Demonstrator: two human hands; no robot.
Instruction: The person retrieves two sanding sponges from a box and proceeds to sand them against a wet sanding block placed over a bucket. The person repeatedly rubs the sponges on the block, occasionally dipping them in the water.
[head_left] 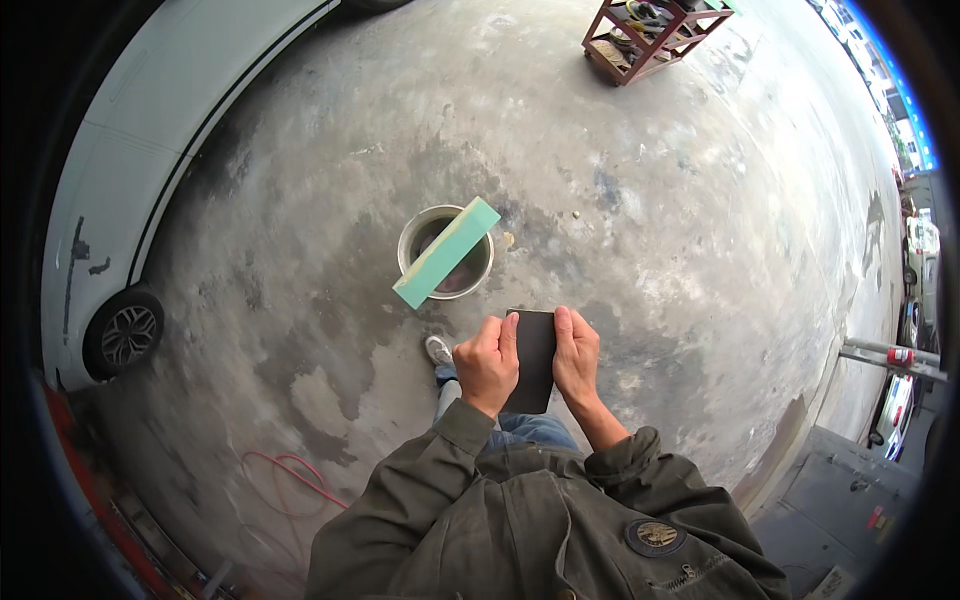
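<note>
Between my two hands, in front of my waist, is a dark grey rectangular sheet that looks like sandpaper [532, 372]. My left hand [488, 366] grips its left edge, fingers curled and thumb along the top. On the opposite edge, my right hand [576, 358] holds it the same way, thumb pointing up. The sheet's lower end hangs over my jeans. Beyond my hands a round pale bucket [404, 250] stands on the floor. A long pale-green block [447, 252] lies slantwise across its rim. What is inside the bucket is partly covered by the block.
A light-coloured car [130, 120] with scuffed paint stands at the left. The concrete floor [330, 160] has damp patches. At the far right is a reddish-brown cart [655, 50] loaded with items. A red hose [300, 475] lies at lower left; a grey metal cabinet [820, 490] is at lower right.
</note>
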